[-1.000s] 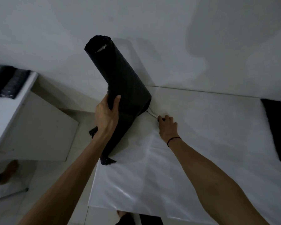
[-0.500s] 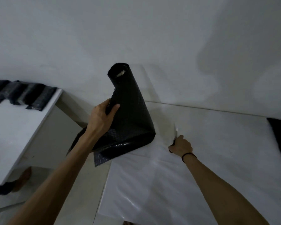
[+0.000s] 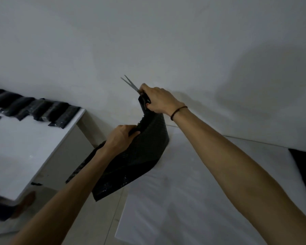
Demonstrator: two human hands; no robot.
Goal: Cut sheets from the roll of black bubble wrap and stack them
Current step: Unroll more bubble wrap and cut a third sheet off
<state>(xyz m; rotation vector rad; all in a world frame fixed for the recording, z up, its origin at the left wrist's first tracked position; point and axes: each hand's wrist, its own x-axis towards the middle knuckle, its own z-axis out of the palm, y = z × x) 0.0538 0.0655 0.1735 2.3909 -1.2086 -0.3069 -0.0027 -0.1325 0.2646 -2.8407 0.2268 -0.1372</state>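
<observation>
In the head view, the left hand [image 3: 121, 137] grips the near edge of the black bubble wrap [image 3: 140, 156], fingers curled over it, holding the bent sheet up over the left edge of the white desk [image 3: 193, 200]. Just above the wrap's top edge, the right hand [image 3: 160, 101] is closed around scissors [image 3: 131, 84], blades slightly parted, pointing up-left. Left of the wrap, cut black sheets [image 3: 39, 110] lie overlapping on a second white desk [image 3: 25, 147].
</observation>
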